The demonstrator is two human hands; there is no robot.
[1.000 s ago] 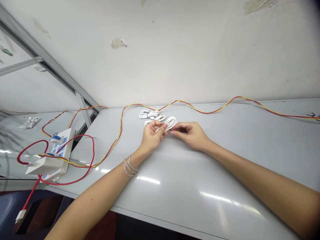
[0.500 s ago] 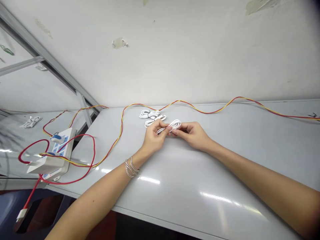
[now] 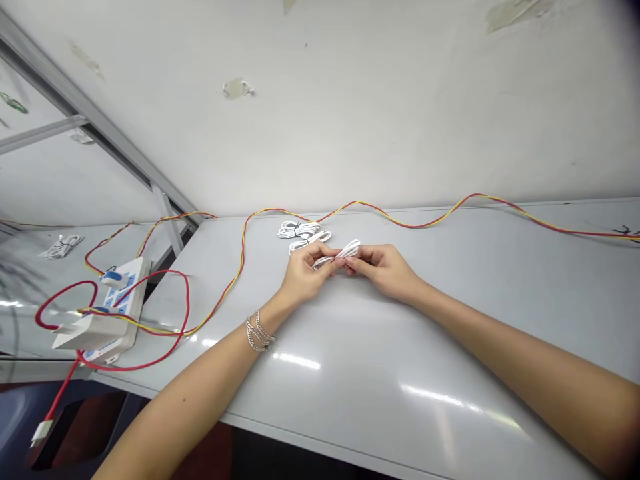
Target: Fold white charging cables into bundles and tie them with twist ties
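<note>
A coiled white cable is between my two hands, held above the grey table. My left hand pinches the coil around its middle, where a thin dark tie shows. The fingers of my right hand are closed at the coil's right side, fingertips meeting those of the left. Just behind the left hand, two more white cable bundles lie on the table, each with a dark tie.
Red and yellow wires run along the wall edge. At left, a white power strip carries plugs, an adapter and a looped red cable. Another white cable bundle lies beyond the metal frame.
The coil's loops are squeezed narrower between my fingers. My hands stay in nearly the same place.
</note>
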